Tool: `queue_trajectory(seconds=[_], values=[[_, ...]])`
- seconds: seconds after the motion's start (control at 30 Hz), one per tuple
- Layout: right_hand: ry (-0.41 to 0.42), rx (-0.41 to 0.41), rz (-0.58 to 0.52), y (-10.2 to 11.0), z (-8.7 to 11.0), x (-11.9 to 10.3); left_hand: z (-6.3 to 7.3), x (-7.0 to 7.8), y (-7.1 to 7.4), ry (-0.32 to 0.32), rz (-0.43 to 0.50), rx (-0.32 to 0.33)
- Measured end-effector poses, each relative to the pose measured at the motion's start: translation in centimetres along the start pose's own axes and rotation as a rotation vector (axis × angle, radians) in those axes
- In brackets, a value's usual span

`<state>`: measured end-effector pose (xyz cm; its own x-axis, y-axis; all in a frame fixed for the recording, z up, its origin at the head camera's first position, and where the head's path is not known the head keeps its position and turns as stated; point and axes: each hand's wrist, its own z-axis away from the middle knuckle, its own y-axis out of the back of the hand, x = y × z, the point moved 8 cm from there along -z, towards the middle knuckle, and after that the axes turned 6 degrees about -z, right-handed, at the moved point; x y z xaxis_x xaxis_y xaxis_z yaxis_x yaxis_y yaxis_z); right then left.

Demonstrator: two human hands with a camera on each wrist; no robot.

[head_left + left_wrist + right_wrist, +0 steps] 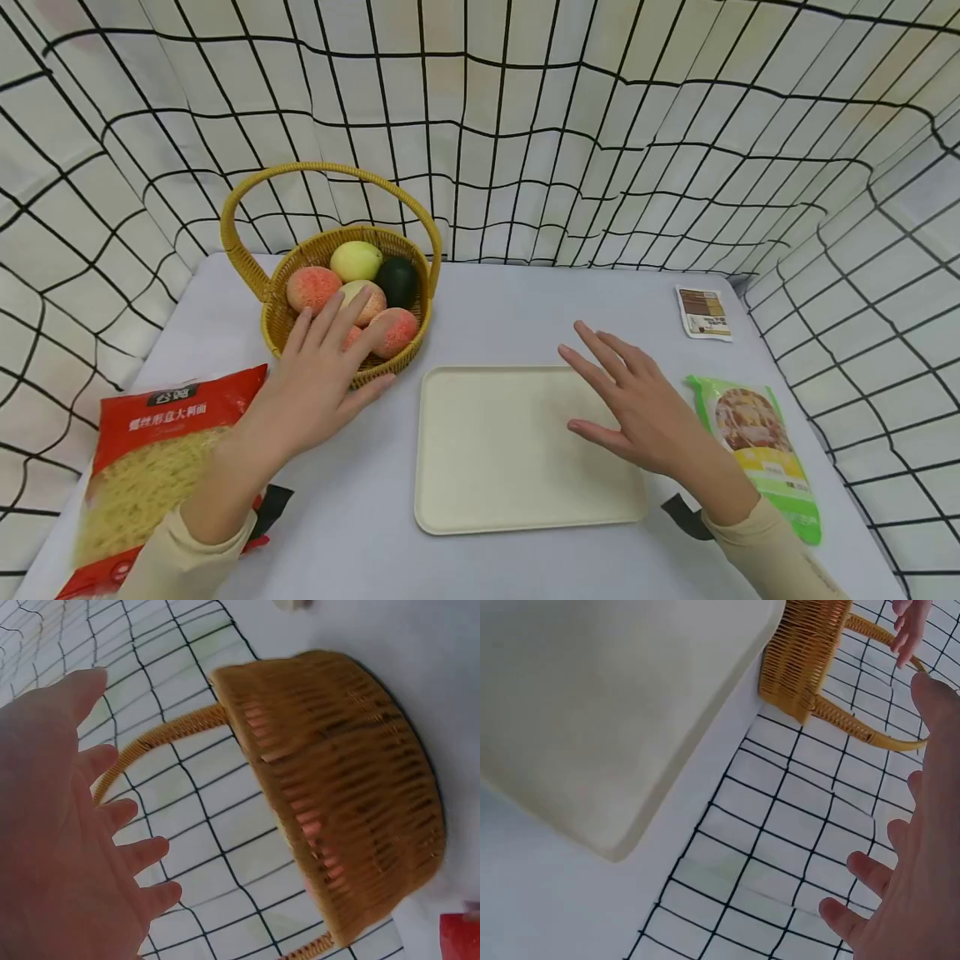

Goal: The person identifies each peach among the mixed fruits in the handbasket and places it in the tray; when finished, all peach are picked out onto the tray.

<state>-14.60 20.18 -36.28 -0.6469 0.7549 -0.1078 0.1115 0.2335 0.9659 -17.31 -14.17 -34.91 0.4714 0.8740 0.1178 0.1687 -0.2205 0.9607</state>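
A yellow wicker basket (300, 250) with a tall handle holds several fruits, among them a peach (312, 289), a yellow-green fruit (356, 261) and a dark green avocado-like fruit (397, 282). My left hand (318, 379) hovers with spread fingers over the basket's near side and hides part of the fruit. In the left wrist view a gap shows between that hand (67, 817) and the basket (345, 787). My right hand (637, 404) is held above the right part of a cream tray (517, 450), fingers extended and holding nothing.
A red bag of spiral pasta (161, 467) lies at the left, partly under my left forearm. To the right lie a green food bag (765, 450) and a small white-and-brown packet (703, 314). Black wire mesh (510, 142) borders the white table at the back and sides.
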Motion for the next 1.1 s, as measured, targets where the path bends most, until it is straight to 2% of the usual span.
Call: queue_trajectory(seconds=[0.23, 0.33, 0.5, 0.63, 0.87, 1.1], values=[[-0.132, -0.061, -0.026, -2.1, 4.5, 2.1, -1.3, -3.3, -1.0, 0.035, -0.008, -0.048], [-0.170, -0.086, -0.005, -3.2, 6.1, 2.7, -1.7, -4.5, -2.0, 0.051, -0.010, -0.112], [-0.222, -0.119, 0.015, -4.8, 8.4, 3.1, -2.3, -6.1, -4.1, 0.072, -0.026, -0.257], [-0.260, -0.142, 0.016, -6.0, 9.9, 3.4, -2.6, -6.8, -5.2, 0.079, -0.026, -0.320], [-0.274, -0.166, 0.050, -7.7, 11.2, 3.6, -2.9, -7.2, -5.5, 0.094, -0.007, -0.331], [-0.258, -0.146, 0.071, -8.0, 11.8, 3.3, -3.1, -7.4, -5.8, 0.090, 0.020, -0.328]])
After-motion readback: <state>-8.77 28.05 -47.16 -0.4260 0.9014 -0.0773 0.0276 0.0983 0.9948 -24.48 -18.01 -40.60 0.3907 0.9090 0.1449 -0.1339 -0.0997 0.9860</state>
